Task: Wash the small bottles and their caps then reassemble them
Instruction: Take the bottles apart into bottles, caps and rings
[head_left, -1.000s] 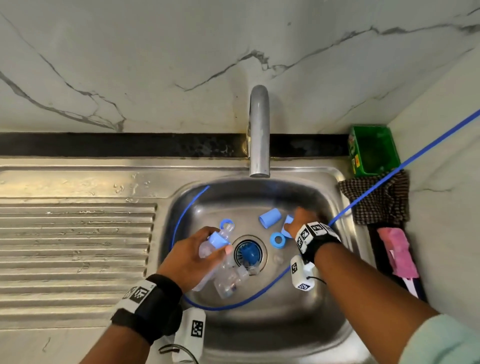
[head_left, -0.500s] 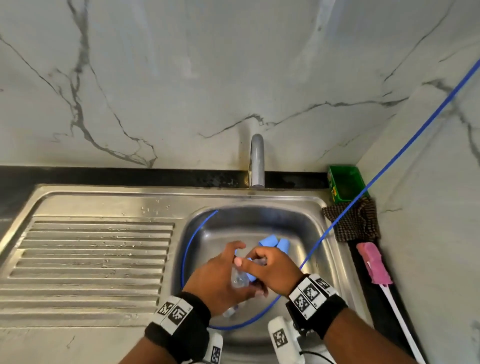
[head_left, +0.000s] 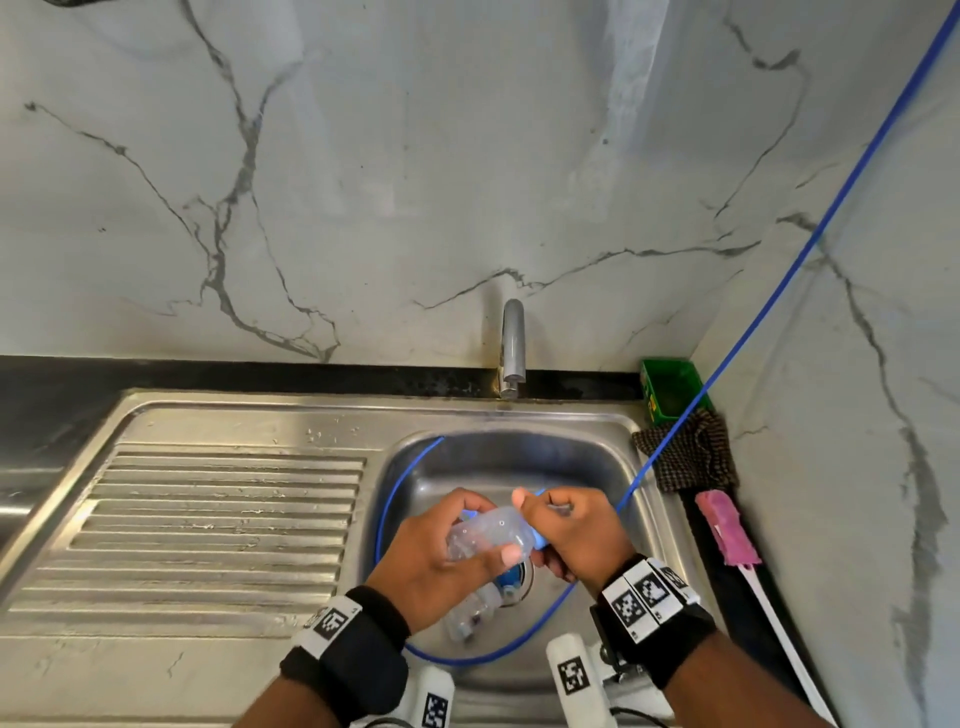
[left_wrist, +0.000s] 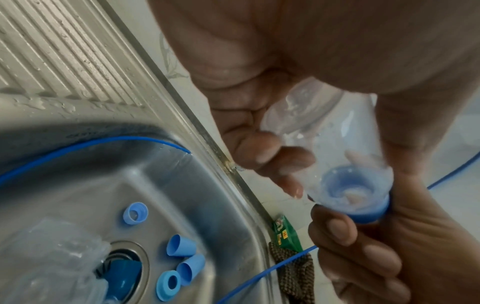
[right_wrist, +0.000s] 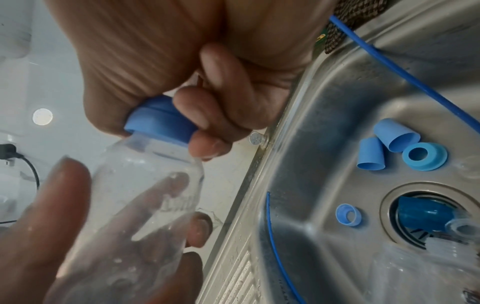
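Observation:
Above the sink basin (head_left: 597, 462) my left hand (head_left: 441, 556) grips a small clear bottle (head_left: 488, 532) round its body, lying nearly level. My right hand (head_left: 571, 530) pinches the blue cap (right_wrist: 161, 121) that sits on the bottle's neck. On the basin floor lie two blue cone-shaped covers (right_wrist: 384, 144), a blue ring cap (right_wrist: 424, 156) and a smaller blue ring (right_wrist: 348, 215). More clear bottles (left_wrist: 52, 257) lie by the drain (right_wrist: 426, 214).
A thin blue hose (head_left: 779, 291) runs from the upper right into the basin and loops round it. The tap (head_left: 511, 343) stands behind the basin. A ribbed drainboard (head_left: 208, 519) lies to the left. A green box (head_left: 670, 387), checked cloth (head_left: 685, 457) and pink brush (head_left: 724, 527) sit at right.
My right hand left the basin floor with a blue cap and met the bottle in my left hand. Both hands rose above the basin, and my head tilted up.

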